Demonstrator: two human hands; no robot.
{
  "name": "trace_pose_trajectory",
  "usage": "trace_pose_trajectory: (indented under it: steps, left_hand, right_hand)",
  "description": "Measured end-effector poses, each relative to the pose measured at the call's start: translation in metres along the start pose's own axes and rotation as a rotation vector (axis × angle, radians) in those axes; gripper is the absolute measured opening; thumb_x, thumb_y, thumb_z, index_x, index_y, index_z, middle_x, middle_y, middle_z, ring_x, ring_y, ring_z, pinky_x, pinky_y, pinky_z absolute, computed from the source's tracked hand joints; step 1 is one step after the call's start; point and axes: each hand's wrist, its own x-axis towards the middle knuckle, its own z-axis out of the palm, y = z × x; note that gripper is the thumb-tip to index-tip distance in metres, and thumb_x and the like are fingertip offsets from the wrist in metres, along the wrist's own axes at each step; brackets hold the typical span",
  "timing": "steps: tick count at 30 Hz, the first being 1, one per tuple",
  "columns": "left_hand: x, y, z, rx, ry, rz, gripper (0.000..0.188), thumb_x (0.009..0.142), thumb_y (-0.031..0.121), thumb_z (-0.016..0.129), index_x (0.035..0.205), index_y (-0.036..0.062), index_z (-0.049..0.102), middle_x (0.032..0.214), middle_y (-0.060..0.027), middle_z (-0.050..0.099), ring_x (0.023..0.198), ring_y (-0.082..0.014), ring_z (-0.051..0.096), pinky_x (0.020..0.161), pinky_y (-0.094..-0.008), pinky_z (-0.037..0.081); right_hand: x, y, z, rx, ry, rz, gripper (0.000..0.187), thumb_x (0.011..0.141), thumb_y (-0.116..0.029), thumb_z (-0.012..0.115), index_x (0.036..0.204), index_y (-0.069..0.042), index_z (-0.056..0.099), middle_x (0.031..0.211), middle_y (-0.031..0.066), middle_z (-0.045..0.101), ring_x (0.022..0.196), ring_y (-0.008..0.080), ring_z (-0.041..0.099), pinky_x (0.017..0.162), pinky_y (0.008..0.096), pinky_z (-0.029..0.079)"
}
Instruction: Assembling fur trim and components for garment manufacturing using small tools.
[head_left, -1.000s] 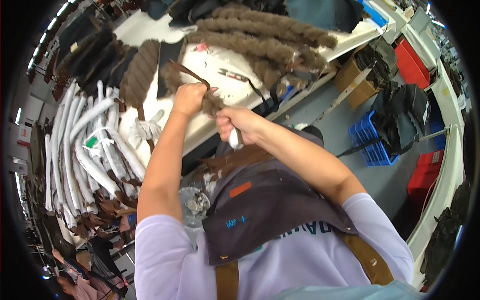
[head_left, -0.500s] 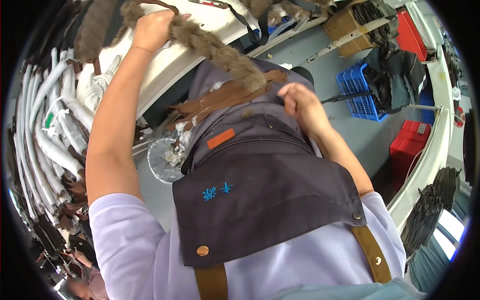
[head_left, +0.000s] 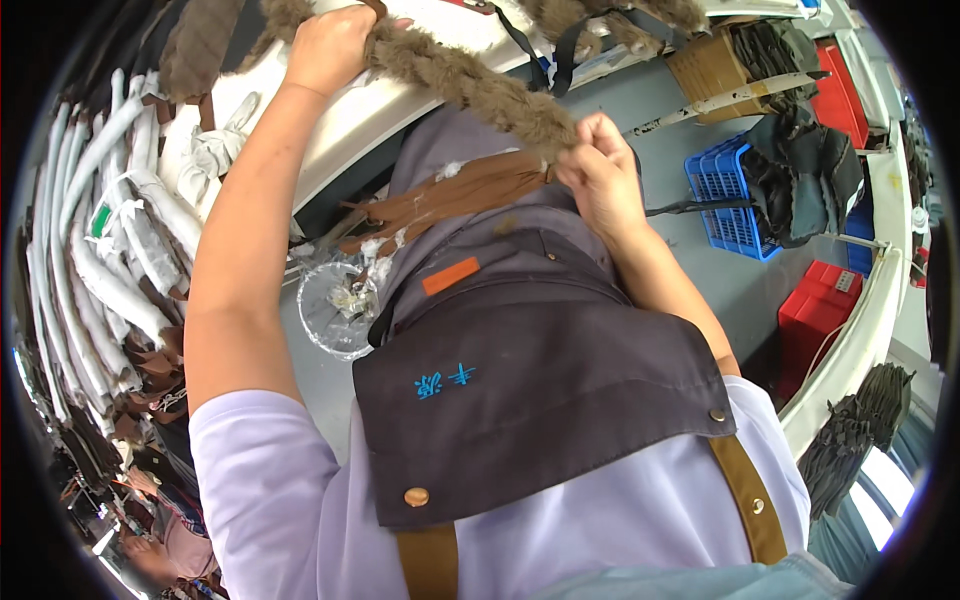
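Observation:
A long brown fur strip (head_left: 470, 85) stretches from the table down to the right, between my two hands. My left hand (head_left: 335, 48) is closed around its upper part, over the white tabletop. Its lower end is pinched in the fingers of my right hand (head_left: 603, 175), above my lap. Beneath the strip, brown leather scraps (head_left: 455, 198) with bits of white fluff lie across my dark apron (head_left: 540, 390).
White-wrapped rolls (head_left: 120, 230) are stacked at the left beside white gloves (head_left: 212, 155). A clear plastic bin (head_left: 335, 340) stands on the floor. To the right are a blue crate (head_left: 718, 195) with dark pieces, a red box (head_left: 820, 310) and a cardboard box (head_left: 705, 75).
My right hand has moved up and taken hold of the fur strip's lower end, which hung loose before. The strip is now raised and straighter. My left hand keeps its grip.

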Motion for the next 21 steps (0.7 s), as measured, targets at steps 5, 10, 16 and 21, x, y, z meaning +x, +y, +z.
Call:
trace_pose_trajectory:
  steps: [5,10,16,21]
  left_hand:
    - [0.0,0.032,-0.019,-0.106,0.112,0.038,0.005,0.068,0.013,0.056,0.069,0.0081,0.054,0.062,-0.0113,0.057,0.062,-0.031,0.058,0.054,-0.0419,0.047]
    - [0.002,0.153,-0.06,-0.444,0.146,0.088,0.024,0.067,0.005,0.055,0.091,0.0005,0.054,0.085,-0.0124,0.059,0.081,-0.0295,0.057,0.072,-0.0395,0.045]
    - [-0.011,0.138,-0.099,-1.016,-0.203,-0.054,0.06,0.068,0.015,0.067,0.121,-0.0019,0.044,0.106,-0.0139,0.055,0.105,-0.0262,0.053,0.096,-0.0374,0.038]
    - [-0.092,0.036,-0.133,-1.445,-0.105,-0.745,0.047,0.084,0.022,0.062,0.119,-0.0046,0.046,0.105,-0.0109,0.058,0.095,-0.0191,0.057,0.083,-0.0284,0.043]
  right_hand:
    - [-0.028,-0.023,-0.052,-0.616,0.055,0.025,0.014,0.076,0.001,0.05,0.084,-0.008,0.043,0.071,-0.0032,0.039,0.062,0.0055,0.036,0.057,0.0193,0.031]
    - [-0.022,-0.073,0.012,-1.041,-0.26,-0.117,0.053,0.073,-0.021,0.071,0.112,0.001,0.043,0.103,0.0117,0.053,0.098,0.0189,0.052,0.084,0.0296,0.041]
    - [0.005,-0.068,0.037,-0.768,-0.357,0.134,0.045,0.083,-0.02,0.063,0.117,0.003,0.044,0.102,0.0125,0.057,0.094,0.0144,0.053,0.085,0.0288,0.042]
    - [-0.006,-0.076,0.003,-0.971,-0.18,0.0,0.033,0.082,-0.01,0.061,0.111,0.001,0.05,0.092,0.0109,0.06,0.087,0.0153,0.057,0.077,0.0282,0.044]
